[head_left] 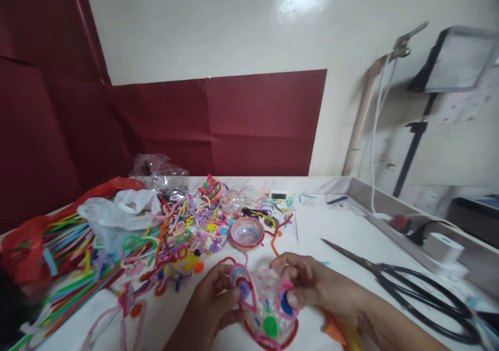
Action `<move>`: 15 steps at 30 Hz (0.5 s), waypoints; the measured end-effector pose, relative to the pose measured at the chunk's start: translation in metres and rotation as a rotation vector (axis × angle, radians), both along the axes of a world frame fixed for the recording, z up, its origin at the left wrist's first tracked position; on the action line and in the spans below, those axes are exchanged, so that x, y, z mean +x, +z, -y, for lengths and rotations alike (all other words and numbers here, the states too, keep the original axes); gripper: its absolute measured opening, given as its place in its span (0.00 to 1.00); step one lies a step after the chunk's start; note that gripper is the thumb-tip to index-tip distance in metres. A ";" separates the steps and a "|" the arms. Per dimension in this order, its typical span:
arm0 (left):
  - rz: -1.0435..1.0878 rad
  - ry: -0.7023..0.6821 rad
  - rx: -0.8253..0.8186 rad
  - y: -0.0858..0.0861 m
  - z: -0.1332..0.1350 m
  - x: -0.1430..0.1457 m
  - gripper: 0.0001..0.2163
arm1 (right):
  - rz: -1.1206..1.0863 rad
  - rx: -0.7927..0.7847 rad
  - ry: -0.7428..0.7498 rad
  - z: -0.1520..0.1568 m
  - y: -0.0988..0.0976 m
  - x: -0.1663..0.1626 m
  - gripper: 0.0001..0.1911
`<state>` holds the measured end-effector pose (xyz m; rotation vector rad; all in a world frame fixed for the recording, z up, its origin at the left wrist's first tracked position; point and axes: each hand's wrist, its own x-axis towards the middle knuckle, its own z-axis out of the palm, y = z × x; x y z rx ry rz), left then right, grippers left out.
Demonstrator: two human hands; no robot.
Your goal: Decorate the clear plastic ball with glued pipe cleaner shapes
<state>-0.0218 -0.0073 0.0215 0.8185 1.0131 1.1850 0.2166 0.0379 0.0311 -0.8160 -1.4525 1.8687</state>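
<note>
Both my hands hold one small craft piece (268,309) low in the middle of the view. It is a clear plastic ball with pink pipe-cleaner loops, a purple disc, a blue disc and a green disc on it. My left hand (212,301) pinches its left pink loop by the purple disc. My right hand (307,283) grips its right side at the blue disc. Fingers of both hands are curled closed on it. An orange and yellow thing (337,333) lies under my right wrist; I cannot make out what it is.
A heap of coloured pipe cleaners (171,231) and straight stems (66,278) covers the white table (346,231) at left, with red (27,242) and white (113,210) plastic bags. A small pink bowl (247,233) stands just beyond my hands. Large black scissors (409,283) lie at right.
</note>
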 end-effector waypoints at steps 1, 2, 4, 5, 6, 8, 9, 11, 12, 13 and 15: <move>-0.002 0.007 -0.009 -0.001 0.000 0.000 0.27 | 0.000 -0.007 0.000 0.001 0.002 0.001 0.31; -0.006 0.013 -0.015 -0.001 0.001 0.000 0.26 | -0.001 -0.014 0.000 0.002 0.003 0.001 0.31; -0.015 0.019 -0.017 -0.002 0.001 -0.001 0.25 | -0.005 -0.020 0.006 0.003 0.006 0.003 0.31; -0.021 0.020 -0.014 -0.002 0.001 -0.001 0.24 | -0.009 -0.020 0.008 0.003 0.007 0.003 0.31; -0.028 0.020 -0.010 -0.002 0.001 -0.002 0.24 | -0.015 -0.022 0.008 0.003 0.007 0.004 0.29; -0.042 0.027 -0.009 -0.002 0.000 -0.003 0.23 | -0.032 -0.030 0.004 0.003 0.008 0.004 0.26; -0.047 0.034 -0.010 -0.002 0.000 -0.004 0.23 | -0.040 -0.037 0.000 0.002 0.009 0.003 0.25; -0.052 0.048 -0.015 -0.002 0.000 -0.005 0.24 | -0.054 -0.052 -0.005 0.001 0.008 0.003 0.25; -0.052 0.052 -0.019 -0.002 -0.001 -0.005 0.24 | -0.057 -0.055 -0.008 0.000 0.007 0.003 0.25; -0.049 0.053 -0.021 -0.002 -0.001 -0.006 0.24 | -0.058 -0.055 -0.011 -0.001 0.006 0.003 0.25; -0.035 0.052 -0.020 -0.003 -0.001 -0.006 0.24 | -0.052 -0.045 -0.016 -0.003 0.004 0.004 0.25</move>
